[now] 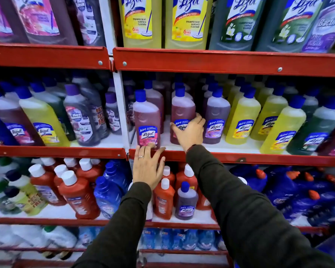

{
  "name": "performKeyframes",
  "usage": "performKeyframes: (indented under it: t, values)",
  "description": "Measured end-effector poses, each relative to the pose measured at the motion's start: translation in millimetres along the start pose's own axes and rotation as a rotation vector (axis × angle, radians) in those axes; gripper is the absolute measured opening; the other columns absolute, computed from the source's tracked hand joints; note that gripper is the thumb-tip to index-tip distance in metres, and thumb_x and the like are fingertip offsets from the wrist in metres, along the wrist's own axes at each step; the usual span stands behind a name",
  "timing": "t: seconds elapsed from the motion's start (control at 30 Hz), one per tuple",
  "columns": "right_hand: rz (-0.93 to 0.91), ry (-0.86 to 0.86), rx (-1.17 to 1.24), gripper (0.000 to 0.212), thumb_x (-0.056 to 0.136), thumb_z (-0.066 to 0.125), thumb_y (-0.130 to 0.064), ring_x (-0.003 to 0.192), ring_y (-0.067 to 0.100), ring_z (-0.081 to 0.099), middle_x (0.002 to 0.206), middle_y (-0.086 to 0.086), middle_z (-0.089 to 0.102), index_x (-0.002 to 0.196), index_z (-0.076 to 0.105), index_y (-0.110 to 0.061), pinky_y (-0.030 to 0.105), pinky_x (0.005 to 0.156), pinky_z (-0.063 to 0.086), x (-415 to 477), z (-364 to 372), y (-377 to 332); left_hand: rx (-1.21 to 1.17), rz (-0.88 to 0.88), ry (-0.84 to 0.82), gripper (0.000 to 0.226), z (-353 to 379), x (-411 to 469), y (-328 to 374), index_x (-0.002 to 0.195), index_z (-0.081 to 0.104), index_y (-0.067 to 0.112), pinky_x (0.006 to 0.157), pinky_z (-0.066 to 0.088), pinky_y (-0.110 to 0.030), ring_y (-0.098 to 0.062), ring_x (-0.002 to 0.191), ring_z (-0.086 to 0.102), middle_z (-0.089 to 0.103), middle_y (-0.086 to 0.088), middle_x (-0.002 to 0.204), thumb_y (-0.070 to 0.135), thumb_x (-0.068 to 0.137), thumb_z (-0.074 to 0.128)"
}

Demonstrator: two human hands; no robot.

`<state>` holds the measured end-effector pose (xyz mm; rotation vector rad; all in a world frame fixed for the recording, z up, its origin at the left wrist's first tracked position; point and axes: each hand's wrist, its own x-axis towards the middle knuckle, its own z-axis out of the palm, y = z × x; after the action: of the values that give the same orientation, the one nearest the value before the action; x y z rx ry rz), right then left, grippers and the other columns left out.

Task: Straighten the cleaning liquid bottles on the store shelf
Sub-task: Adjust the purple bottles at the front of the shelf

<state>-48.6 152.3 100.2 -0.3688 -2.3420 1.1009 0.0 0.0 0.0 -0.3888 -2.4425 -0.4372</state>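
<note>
On the middle shelf (230, 158) stand rows of blue-capped cleaning liquid bottles. A pink bottle (146, 120) stands upright at the shelf's front left. My left hand (148, 168) lies flat over the red shelf edge, fingertips touching that bottle's base. A second pink bottle (182, 111) stands further back, and my right hand (190, 132) wraps around its lower front, over the label. To its right stands a purple bottle (217, 115), then several yellow bottles (242, 118).
Large yellow bottles (141, 20) and green ones (238, 22) fill the top shelf. Left of the white upright (121, 109) are mixed leaning bottles (79, 117). The shelf below holds red bottles (79, 196), a small purple one (186, 202) and blue ones (290, 188).
</note>
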Motion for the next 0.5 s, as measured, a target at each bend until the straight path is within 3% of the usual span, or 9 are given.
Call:
performKeyframes:
  t: [0.23, 0.5]
  values:
    - [0.087, 0.013, -0.092, 0.095, 0.078, 0.081, -0.055, 0.119, 0.046, 0.060, 0.141, 0.021, 0.045, 0.141, 0.037, 0.001, 0.048, 0.095, 0.052, 3.7, 14.2, -9.8, 0.002, 0.016, 0.008, 0.042, 3.6, -3.6, -6.3, 0.136, 0.059, 0.023, 0.109, 0.041, -0.054, -0.034, 0.119, 0.052, 0.060, -0.015, 0.123, 0.038, 0.098, 0.047]
    - [0.029, 0.036, -0.151, 0.101, 0.078, 0.078, -0.059, 0.121, 0.044, 0.059, 0.140, 0.021, 0.046, 0.146, 0.034, 0.002, 0.047, 0.096, 0.053, -3.8, 12.6, -3.3, 0.010, 0.000, 0.047, 0.039, 7.2, -2.5, -5.9, 0.132, 0.061, 0.023, 0.106, 0.045, -0.053, -0.031, 0.118, 0.048, 0.061, -0.014, 0.121, 0.039, 0.097, 0.051]
